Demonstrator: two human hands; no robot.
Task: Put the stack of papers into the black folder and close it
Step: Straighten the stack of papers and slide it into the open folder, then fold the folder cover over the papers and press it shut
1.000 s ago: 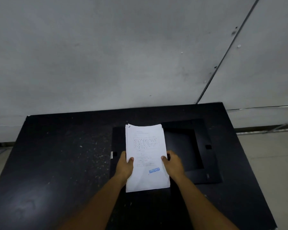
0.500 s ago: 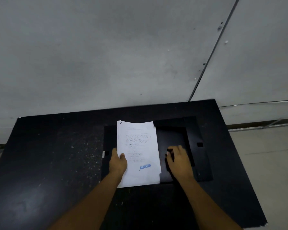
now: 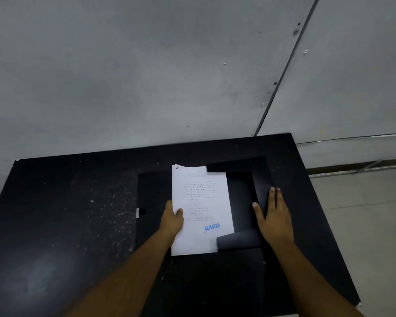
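The black folder lies open on a black table, its left cover spread flat and its right half framed by raised flaps. A white stack of papers, stamped "REJECTED" in blue, rests over the folder's middle; its right corners slip under the top and bottom flaps. My left hand grips the stack's left edge, thumb on top. My right hand lies flat with fingers spread on the folder's right side flap, apart from the papers.
A grey wall rises just behind the table's far edge. The table's right edge drops to a pale floor. A small metal clasp sits at the folder's left edge. White specks dot the tabletop on the left.
My right hand let go of the papers and moved right onto the folder's side flap. The stack settled lower, its right side now tucked beneath the flaps.
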